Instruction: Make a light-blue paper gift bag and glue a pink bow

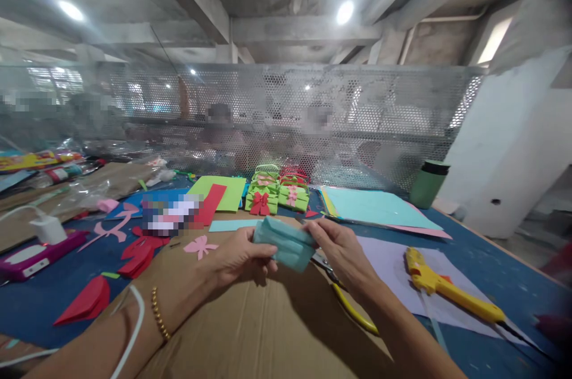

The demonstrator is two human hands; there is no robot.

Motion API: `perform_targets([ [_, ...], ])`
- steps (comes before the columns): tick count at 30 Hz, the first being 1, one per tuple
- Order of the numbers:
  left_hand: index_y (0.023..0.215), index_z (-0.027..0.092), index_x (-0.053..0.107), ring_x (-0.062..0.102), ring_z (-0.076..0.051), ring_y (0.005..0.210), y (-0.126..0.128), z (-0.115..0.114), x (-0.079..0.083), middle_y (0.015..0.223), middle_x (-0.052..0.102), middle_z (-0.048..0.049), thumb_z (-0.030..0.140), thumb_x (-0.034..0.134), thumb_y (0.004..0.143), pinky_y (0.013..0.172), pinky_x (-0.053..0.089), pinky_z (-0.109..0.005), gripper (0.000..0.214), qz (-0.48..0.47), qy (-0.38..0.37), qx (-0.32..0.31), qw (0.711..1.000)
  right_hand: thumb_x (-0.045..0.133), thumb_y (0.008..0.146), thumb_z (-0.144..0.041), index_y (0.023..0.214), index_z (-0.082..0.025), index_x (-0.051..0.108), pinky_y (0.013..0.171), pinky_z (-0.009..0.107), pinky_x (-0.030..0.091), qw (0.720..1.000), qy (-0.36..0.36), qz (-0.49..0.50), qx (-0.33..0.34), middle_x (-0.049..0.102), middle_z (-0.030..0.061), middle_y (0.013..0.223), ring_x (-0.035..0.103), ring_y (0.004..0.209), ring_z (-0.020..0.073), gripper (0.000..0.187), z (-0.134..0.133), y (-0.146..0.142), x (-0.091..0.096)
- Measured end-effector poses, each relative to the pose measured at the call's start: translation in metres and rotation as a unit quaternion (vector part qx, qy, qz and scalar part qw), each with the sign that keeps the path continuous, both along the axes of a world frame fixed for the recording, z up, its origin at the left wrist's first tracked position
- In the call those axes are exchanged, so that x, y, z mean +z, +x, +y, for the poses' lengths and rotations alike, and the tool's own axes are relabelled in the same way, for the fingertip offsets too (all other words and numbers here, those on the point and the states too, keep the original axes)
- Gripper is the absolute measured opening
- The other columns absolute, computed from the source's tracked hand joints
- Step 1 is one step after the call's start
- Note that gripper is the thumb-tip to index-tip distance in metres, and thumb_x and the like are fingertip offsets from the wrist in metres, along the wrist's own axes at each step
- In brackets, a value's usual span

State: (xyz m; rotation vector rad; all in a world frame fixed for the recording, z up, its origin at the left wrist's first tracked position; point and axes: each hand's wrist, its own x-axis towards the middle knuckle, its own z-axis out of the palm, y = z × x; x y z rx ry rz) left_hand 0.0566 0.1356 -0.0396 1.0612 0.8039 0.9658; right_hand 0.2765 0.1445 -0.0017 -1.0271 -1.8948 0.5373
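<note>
1. Folded blue paper [288, 248]: up in both hands, above the cardboard [232, 325], roughly mid-view.
2. Long axis runs left to right, dipping toward the right end; creases follow the same line. One short end sits at the left hand, the other points right, under the right hand's fingertips. Broad face tilts toward the camera.
3. Left hand [243, 254]: gripping the paper's left end, thumb on the near face, other fingers curled behind/below.
4. Right hand [337, 245]: thumb and forefinger pinching the upper right edge; exact fingertip contact blurry.
5. Yellow-handled tool [355, 310]: on the cardboard by the right hand, head partly hidden.
6. Pink bow cutout [201, 246]: just left of the left hand, flat on the cardboard.
7. Blue strip [230, 225]: lying crosswise beyond the left hand.
8. Green paper bags [262, 191]: standing farther back, red and pink bows on front.
9. Yellow glue gun [431, 282]: right side, on a lilac sheet [379, 257], cord end toward lower right.
10. Purple power strip [56, 255]: far left, white plug in it.
</note>
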Motion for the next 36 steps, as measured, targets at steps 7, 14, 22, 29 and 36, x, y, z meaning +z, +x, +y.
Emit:
perform_targets([
  [7, 0.089, 0.013, 0.058, 0.064, -0.011, 0.053, -0.005, 0.009, 0.000, 0.067, 0.068, -0.0024, 0.024, 0.084, 0.068, 0.045, 0.045, -0.017, 0.035, -0.011, 0.000, 0.086, 0.996, 0.046, 0.096, -0.052, 0.097, -0.020, 0.069, 0.078, 0.035, 0.051, 0.999, 0.019, -0.004, -0.034, 0.074, 0.0077, 0.093, 0.067, 0.086, 0.0236, 0.039, 0.007, 0.002, -0.006],
  [14, 0.095, 0.014, 0.057, 0.059, -0.008, 0.048, -0.007, 0.008, 0.009, 0.072, 0.065, -0.0002, 0.024, 0.080, 0.072, 0.037, 0.035, -0.015, 0.034, -0.002, 0.014, 0.077, 0.997, 0.046, 0.094, -0.053, 0.102, -0.021, 0.069, 0.081, 0.037, 0.052, 0.995, 0.033, 0.020, -0.094, 0.075, 0.0089, 0.098, 0.070, 0.089, 0.0250, 0.040, 0.006, 0.008, -0.002],
  [22, 0.110, 0.015, 0.052, 0.061, -0.014, 0.045, -0.006, -0.020, 0.003, 0.062, 0.065, -0.0009, 0.028, 0.076, 0.073, 0.041, 0.047, -0.022, 0.046, 0.040, 0.011, 0.053, 0.998, 0.053, 0.085, -0.054, 0.097, -0.022, 0.072, 0.074, 0.037, 0.052, 0.990, 0.046, 0.001, -0.137, 0.076, 0.0065, 0.087, 0.071, 0.080, 0.0260, 0.039, 0.008, 0.013, 0.007],
  [29, 0.106, 0.015, 0.053, 0.061, -0.012, 0.049, -0.045, -0.008, 0.009, 0.065, 0.066, -0.0028, 0.025, 0.067, 0.083, 0.045, 0.048, -0.020, 0.029, 0.078, 0.058, 0.137, 0.986, 0.053, 0.087, -0.048, 0.095, -0.021, 0.072, 0.064, 0.033, 0.051, 0.989, 0.085, -0.031, -0.115, 0.078, 0.0074, 0.085, 0.070, 0.072, 0.0226, 0.034, 0.006, 0.009, 0.005],
  [36, 0.115, 0.010, 0.055, 0.070, -0.019, 0.064, -0.040, 0.001, 0.001, 0.080, 0.070, -0.0114, 0.028, 0.058, 0.094, 0.060, 0.057, -0.029, 0.028, 0.191, 0.080, 0.117, 0.971, 0.052, 0.090, -0.042, 0.093, -0.019, 0.071, 0.059, 0.030, 0.051, 0.986, 0.120, -0.064, -0.097, 0.076, 0.0063, 0.077, 0.066, 0.061, 0.0185, 0.030, 0.007, 0.008, 0.001],
])
